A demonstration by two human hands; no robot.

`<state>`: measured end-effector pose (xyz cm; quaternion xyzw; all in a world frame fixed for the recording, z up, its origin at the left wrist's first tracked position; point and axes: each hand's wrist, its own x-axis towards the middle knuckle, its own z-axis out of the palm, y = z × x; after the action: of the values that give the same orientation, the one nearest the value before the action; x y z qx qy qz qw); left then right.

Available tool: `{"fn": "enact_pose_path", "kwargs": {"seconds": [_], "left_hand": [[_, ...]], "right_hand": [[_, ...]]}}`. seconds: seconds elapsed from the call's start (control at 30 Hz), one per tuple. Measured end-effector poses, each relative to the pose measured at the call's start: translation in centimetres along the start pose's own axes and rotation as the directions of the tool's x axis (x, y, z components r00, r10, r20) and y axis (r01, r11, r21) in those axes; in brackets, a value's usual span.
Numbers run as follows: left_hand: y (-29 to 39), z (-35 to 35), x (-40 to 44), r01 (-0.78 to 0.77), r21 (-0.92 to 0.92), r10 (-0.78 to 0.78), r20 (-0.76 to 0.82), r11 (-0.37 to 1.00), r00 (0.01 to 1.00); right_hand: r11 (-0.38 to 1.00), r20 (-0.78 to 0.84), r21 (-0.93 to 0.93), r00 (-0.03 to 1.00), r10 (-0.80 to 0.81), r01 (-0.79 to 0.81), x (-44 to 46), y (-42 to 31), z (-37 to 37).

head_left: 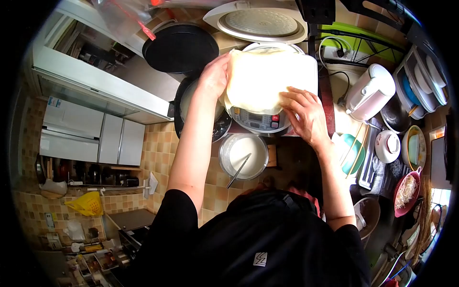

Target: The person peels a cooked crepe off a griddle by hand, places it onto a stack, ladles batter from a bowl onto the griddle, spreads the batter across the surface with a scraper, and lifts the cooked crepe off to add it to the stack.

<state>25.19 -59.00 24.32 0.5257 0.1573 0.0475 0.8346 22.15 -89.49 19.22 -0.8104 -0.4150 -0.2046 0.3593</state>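
A pale, thin pancake [256,81] lies across the top of the rice cooker [256,122], on a white surface washed out by bright light. At its left edge, my left hand [216,74] grips the rim of the sheet, with the fingertips partly hidden. The fingers of my right hand [302,112] pinch its lower right edge, above the cooker's control panel. Left of the cooker sits a dark pan [180,112], partly covered by my left forearm. Below the cooker, a clear bowl [224,155] holds white batter and a slanting metal utensil [240,168].
The cooker's raised lid [260,24] stands behind, beside a round black griddle [180,48]. To the right are a white kettle [372,93], a green bowl [353,152] with chopsticks, a lidded white pot [387,146] and a pink basket [407,193] of bean sprouts.
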Motion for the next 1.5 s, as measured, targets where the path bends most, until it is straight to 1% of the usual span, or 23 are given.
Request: {"fn": "enact_pose_path", "kwargs": {"seconds": [0.1, 0.2, 0.3, 0.4, 0.5, 0.6, 0.73, 0.83, 0.97, 1.03, 1.1, 1.23, 1.3, 1.33, 1.47, 1.5], "left_hand": [[0.3, 0.5, -0.6, -0.018, 0.014, 0.018, 0.007, 1.000, 1.000], [0.3, 1.3, -1.1, -0.030, 0.043, 0.028, 0.044, 0.999, 0.999], [0.2, 1.7, -1.3, -0.031, 0.086, 0.024, 0.081, 0.996, 0.996], [0.1, 1.8, -1.7, -0.025, 0.109, 0.016, 0.086, 0.994, 0.996], [0.0, 1.9, -1.9, -0.015, 0.080, 0.008, 0.082, 0.997, 0.997], [0.0, 1.4, -1.9, -0.007, 0.085, -0.001, 0.098, 0.996, 0.995], [-0.1, 1.7, -2.5, -0.035, 0.124, 0.025, 0.083, 0.992, 0.996], [-0.2, 1.8, -2.5, -0.011, 0.122, 0.000, 0.088, 0.992, 0.996], [-0.4, 2.2, -2.5, -0.010, 0.148, -0.004, 0.093, 0.989, 0.996], [-0.7, 2.1, -2.2, -0.010, 0.151, -0.002, 0.079, 0.988, 0.997], [-0.7, 2.4, -2.4, -0.006, 0.144, -0.005, 0.075, 0.990, 0.997], [-1.0, 2.3, -2.3, -0.042, 0.116, 0.038, 0.040, 0.992, 0.998], [-1.1, 2.2, -2.4, -0.070, 0.100, 0.069, 0.013, 0.992, 0.998], [-1.1, 2.2, -2.5, -0.085, 0.091, 0.085, -0.002, 0.992, 0.996], [-1.1, 2.2, -2.6, -0.122, 0.037, 0.124, -0.051, 0.992, 0.991], [-1.2, 2.1, -2.5, -0.122, 0.038, 0.124, -0.052, 0.992, 0.991]], "right_hand": [[1.000, -0.024, 0.005, 1.000, -0.005, 0.005, 0.1, -0.4, -0.2], [0.996, 0.028, -0.079, 0.999, -0.027, 0.030, 0.1, -0.4, -0.1], [1.000, 0.000, -0.022, 1.000, -0.009, 0.009, 0.1, -0.7, -0.4], [1.000, 0.015, -0.010, 0.999, 0.030, -0.030, -0.4, -0.5, -0.4], [1.000, -0.051, -0.020, 0.999, 0.017, -0.018, -0.9, -0.5, 0.1], [0.995, -0.193, -0.098, 0.981, -0.025, 0.006, -1.8, -1.3, 0.2], [0.990, -0.257, -0.125, 0.966, 0.026, -0.060, -3.8, -1.7, 0.4], [0.988, -0.280, -0.113, 0.957, 0.074, -0.110, -4.6, -2.0, 0.5], [0.974, -0.356, -0.114, 0.923, 0.145, -0.197, -3.7, -1.3, 0.3], [0.961, -0.385, -0.144, 0.908, 0.166, -0.237, -2.4, -0.7, -0.1], [0.936, -0.373, -0.186, 0.903, 0.214, -0.299, -1.0, -0.1, -0.4], [0.906, -0.261, -0.271, 0.931, 0.255, -0.324, 1.8, 2.4, 0.2], [0.889, -0.190, -0.321, 0.942, 0.278, -0.327, 3.3, 3.1, 0.6], [0.872, -0.196, -0.372, 0.945, 0.263, -0.320, 3.9, 3.6, 1.2], [0.859, -0.131, -0.431, 0.961, 0.246, -0.278, 5.5, 3.9, 1.9], [0.863, -0.123, -0.414, 0.957, 0.261, -0.289, 5.7, 4.0, 2.1]]}}
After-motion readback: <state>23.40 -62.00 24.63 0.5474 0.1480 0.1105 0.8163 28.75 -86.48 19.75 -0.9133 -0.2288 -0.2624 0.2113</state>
